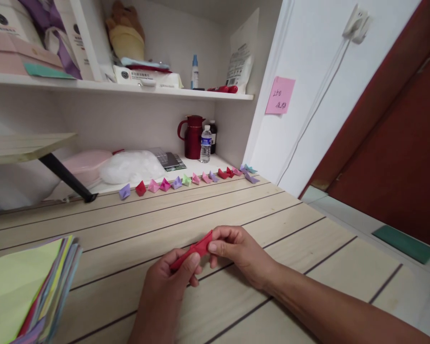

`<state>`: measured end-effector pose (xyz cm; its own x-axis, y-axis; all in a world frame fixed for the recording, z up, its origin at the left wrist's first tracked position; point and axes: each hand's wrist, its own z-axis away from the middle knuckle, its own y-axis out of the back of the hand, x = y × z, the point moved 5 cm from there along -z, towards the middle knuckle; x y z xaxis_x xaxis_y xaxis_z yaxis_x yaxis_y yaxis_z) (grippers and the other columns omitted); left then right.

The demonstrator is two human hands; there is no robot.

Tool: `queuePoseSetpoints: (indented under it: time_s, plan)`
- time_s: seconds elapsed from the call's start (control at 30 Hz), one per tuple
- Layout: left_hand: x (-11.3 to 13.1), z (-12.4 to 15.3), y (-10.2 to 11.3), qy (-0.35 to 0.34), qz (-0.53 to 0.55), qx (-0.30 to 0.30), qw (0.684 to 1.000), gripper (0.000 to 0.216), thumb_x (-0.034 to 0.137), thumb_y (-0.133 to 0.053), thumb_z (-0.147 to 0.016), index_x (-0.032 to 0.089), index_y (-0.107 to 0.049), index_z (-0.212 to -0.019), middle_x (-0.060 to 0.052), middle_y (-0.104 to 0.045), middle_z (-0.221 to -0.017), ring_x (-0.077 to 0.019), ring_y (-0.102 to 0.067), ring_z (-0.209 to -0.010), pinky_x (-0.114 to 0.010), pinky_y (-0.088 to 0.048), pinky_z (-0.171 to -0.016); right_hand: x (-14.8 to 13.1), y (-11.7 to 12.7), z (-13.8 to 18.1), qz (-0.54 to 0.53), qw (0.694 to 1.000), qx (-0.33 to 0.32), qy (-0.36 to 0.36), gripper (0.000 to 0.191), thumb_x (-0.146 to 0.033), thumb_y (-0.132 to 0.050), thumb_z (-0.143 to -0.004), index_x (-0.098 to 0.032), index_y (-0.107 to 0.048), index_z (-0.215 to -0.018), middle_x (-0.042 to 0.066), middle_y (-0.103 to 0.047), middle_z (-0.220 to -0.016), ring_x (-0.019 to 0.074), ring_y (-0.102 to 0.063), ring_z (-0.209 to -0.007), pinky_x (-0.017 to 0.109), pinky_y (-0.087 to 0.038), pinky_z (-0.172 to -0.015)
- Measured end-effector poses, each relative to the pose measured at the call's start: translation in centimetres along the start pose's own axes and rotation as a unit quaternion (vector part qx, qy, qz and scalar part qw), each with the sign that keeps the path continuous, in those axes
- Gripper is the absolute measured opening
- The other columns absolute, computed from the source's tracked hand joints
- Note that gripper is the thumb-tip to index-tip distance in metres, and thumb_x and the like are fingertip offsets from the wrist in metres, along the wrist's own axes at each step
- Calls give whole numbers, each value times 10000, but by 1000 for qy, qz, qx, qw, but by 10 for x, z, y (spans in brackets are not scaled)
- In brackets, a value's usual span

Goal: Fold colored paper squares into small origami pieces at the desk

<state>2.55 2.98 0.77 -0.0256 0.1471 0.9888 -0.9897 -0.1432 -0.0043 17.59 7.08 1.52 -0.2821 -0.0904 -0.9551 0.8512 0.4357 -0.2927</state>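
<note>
Between my two hands is a folded piece of red origami paper (201,245), long and pointed at its upper right end, held just above the table. My left hand (172,277) pinches its lower left part, the thumb lying on top. My right hand (236,248) grips the other end between thumb and fingers. Part of the paper is hidden behind the fingers. Along the table's far edge stands a row of small folded paper boats, among them a red boat (141,188), a green boat (187,180) and a purple boat (124,191).
A stack of coloured paper (25,282) lies at the left on the slatted wooden table (290,234). A riser with a black leg (66,177) stands behind it. On the white shelf are a dark red jug (193,138), a water bottle (205,144) and a clear plastic bag (129,167).
</note>
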Motion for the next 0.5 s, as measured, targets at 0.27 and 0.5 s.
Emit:
queuePoseSetpoints:
  time_s: [0.27,0.5]
  plan:
    - [-3,3,-2,-16,-26,32,999,236,436,-757,-654,209,-704,-685,34,-635,-560,-133,-539,-555,-242,-407,-581,6,2,1,35,996,84,-24,334,-381,-903,-601,-131,-686,-647,-8,-638,-534,80,-516,-446,205,-409,-473]
    - [6,7,-1,-53,31,33,998,311,498,-693,-757,212,-696,-634,21,-654,-604,-123,-527,-551,-249,-426,-629,7,2,1,-20,995,90,-32,355,-413,-890,-622,-136,-671,-659,-15,-635,-525,66,-507,-425,184,-381,-475]
